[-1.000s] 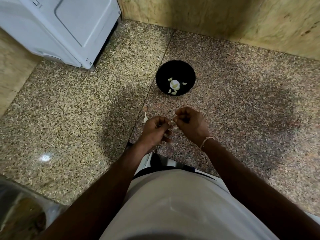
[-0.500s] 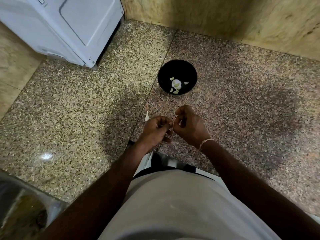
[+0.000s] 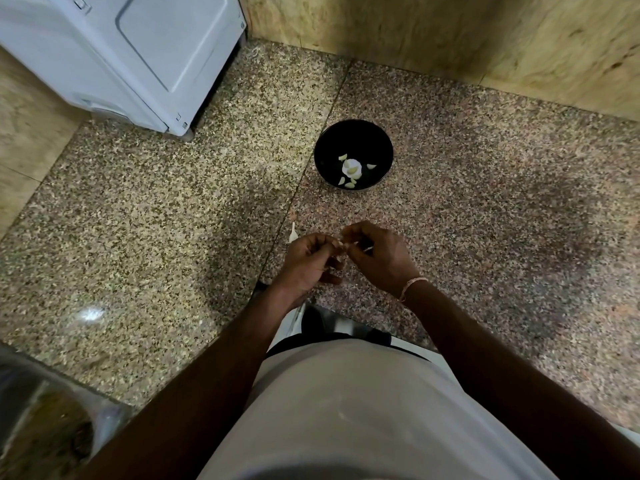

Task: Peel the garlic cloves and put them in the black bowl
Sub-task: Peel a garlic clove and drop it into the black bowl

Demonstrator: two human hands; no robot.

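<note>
At the far left a white appliance [image 3: 131, 60] is seen standing on the speckled bench [image 3: 138, 237]. A loose scrap of garlic skin [image 3: 293, 233] is left lying just beside the left hand [image 3: 310, 263], probably dropped there to keep it out of the bowl. The left hand is curled nearly closed, its fingertips pinched on a small garlic clove [image 3: 343, 244], which is mostly hidden. The right hand [image 3: 379, 259] is likewise closed at the fingertips against the same clove, apparently so the skin can be picked off. Beyond both hands, well apart, the black bowl [image 3: 382, 143] is set within reach, with pale cloves [image 3: 351, 169] gathered inside.
</note>
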